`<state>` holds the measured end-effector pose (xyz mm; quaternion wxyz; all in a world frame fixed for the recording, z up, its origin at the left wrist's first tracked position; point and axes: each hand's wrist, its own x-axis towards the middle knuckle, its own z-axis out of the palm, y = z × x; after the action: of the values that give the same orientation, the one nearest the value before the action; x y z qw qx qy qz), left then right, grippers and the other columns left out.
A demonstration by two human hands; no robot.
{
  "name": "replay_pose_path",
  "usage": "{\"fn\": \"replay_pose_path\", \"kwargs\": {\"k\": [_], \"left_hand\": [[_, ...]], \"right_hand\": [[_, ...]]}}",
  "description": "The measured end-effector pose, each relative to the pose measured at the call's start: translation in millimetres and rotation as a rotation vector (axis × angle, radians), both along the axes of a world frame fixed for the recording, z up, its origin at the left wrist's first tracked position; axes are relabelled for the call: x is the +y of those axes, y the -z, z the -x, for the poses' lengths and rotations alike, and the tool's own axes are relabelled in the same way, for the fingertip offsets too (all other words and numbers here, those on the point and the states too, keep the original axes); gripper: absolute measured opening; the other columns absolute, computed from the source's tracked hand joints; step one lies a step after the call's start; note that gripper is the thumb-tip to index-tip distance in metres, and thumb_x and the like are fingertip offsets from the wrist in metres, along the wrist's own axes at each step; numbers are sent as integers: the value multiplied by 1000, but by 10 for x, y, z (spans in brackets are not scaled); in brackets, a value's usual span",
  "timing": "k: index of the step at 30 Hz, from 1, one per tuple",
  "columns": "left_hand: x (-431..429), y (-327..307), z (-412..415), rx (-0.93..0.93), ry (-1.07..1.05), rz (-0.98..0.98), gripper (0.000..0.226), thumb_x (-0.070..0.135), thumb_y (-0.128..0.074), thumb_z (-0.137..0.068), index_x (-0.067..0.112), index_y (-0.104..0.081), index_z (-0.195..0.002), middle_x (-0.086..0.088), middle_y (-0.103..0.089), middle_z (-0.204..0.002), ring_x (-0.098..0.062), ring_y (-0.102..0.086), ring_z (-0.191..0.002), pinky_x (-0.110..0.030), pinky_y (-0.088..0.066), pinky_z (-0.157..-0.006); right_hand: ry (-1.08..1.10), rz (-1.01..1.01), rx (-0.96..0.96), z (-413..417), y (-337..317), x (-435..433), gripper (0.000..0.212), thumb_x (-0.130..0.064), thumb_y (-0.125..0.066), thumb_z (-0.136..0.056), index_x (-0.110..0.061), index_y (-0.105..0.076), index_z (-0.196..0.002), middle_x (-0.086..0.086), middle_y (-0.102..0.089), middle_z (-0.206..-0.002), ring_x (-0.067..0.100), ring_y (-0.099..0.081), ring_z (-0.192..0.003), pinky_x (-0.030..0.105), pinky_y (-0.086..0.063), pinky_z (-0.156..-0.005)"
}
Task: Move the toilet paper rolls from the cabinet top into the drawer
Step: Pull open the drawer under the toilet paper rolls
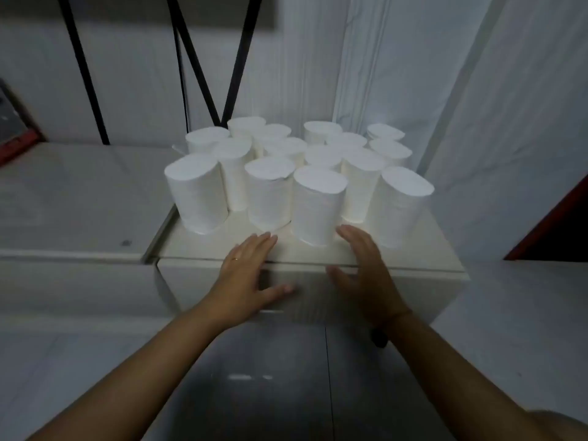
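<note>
White paper was seen in plenty: fifteen toilet paper rolls (pixel 269 192) were counted, all upright and packed close on the cabinet top (pixel 237 232); others may have been hidden behind them. None had been put away. Two hands were counted, both empty. The left hand (pixel 246 275) was held flat at the front edge, its fingers (pixel 261 241) straight and close together, its thumb spread over the pale front panel (pixel 311 292) below. The right hand (pixel 366 268) was held opposite it, fingers (pixel 350 237) straight and relaxed, nothing gripped. The front middle roll (pixel 318 211) stood between the two hands and just beyond the fingertips, apparently untouched.

The panel was judged to be the drawer front, and it looked shut; no handle could be made out. It was judged that the drawer would best be pulled out first, so that a roll need not be held while it was opened. The front rolls would best be taken first, each lifted straight up with a light grip round its side, since the soft paper would be dented by squeezing and the neighbours toppled by sideways dragging.

One ring (pixel 234 258) was counted on the left hand.
</note>
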<state>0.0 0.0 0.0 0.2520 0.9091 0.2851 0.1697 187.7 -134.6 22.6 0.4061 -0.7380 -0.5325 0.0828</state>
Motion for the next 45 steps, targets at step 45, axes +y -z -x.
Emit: {"fn": "replay_pose_path", "kwargs": {"k": [45], "left_hand": [[-223,569,-149,64,-224,-441,60,30,-63,-80,10,-43,-132,-13,-48,-130,-31,-39,-125,-45,-14,-115]], "right_hand": [[126,168,-507,110,741,-88,68,-13,-61,-67,-6,-45,-133,12,-50,-131,30,-44,-120,40,-30,-105]]}}
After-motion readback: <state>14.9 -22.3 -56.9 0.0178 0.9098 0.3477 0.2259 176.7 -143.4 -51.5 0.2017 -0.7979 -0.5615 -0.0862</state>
